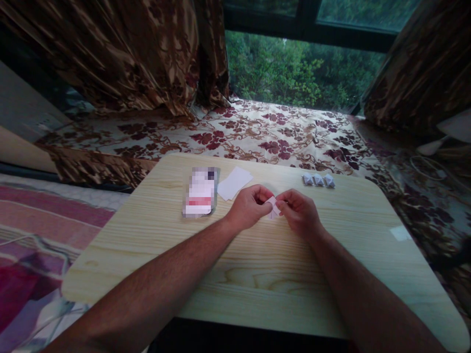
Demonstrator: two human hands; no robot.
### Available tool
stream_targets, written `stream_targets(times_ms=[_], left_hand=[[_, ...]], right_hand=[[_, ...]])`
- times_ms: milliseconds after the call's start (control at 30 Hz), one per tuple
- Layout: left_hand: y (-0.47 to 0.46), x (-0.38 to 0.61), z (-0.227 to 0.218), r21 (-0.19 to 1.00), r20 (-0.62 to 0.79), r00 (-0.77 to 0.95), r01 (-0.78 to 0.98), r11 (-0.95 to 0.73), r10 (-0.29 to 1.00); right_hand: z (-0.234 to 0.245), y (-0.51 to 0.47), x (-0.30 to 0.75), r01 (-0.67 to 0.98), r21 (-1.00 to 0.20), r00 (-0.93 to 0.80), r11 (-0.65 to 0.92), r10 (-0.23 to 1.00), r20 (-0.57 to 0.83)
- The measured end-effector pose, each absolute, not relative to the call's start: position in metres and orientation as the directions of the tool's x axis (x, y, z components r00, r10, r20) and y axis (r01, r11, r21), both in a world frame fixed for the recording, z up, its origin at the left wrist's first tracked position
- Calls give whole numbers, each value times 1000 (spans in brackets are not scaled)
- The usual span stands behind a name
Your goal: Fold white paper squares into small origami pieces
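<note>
A small folded piece of white paper [273, 209] is pinched between both hands above the middle of the table. My left hand [250, 206] grips its left side with thumb and fingers. On the opposite edge, my right hand [299, 211] closes its thumb and fingertips. Creases show on the paper, but the fingers cover part of it. Beyond my left hand lies a small stack of white paper sheets [234, 183]. Three folded paper pieces [318, 180] with raised points sit in a row past my right hand.
A blurred-out rectangular item [200, 192] lies left of the sheets on the light wooden table [147, 245]. A pale patch [400, 233] shows near the right edge. Behind stands a ledge with floral cloth [253, 130], below a window and brown curtains [158, 54].
</note>
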State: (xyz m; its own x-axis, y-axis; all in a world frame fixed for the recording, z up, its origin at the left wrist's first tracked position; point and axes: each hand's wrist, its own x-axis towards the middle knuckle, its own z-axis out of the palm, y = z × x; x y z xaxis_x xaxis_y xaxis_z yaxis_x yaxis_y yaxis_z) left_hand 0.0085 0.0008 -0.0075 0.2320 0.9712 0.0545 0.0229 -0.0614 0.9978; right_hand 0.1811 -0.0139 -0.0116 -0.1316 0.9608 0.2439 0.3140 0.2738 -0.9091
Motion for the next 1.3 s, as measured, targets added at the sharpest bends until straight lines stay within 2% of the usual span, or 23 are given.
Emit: stream_targets(times_ms=[300,800,1300], left_hand=[[-1,12,-7,999,41,207,-1,-42,977],[-2,14,-8,999,46,186,-22,-42,982],[-2,14,-9,998,67,185,1,-68,980]], right_hand=[[-12,-14,178,316,-911,-86,265,964,251],[-9,-15,172,226,-942,-42,248,969,245],[-9,-16,172,266,-928,-19,263,963,268]])
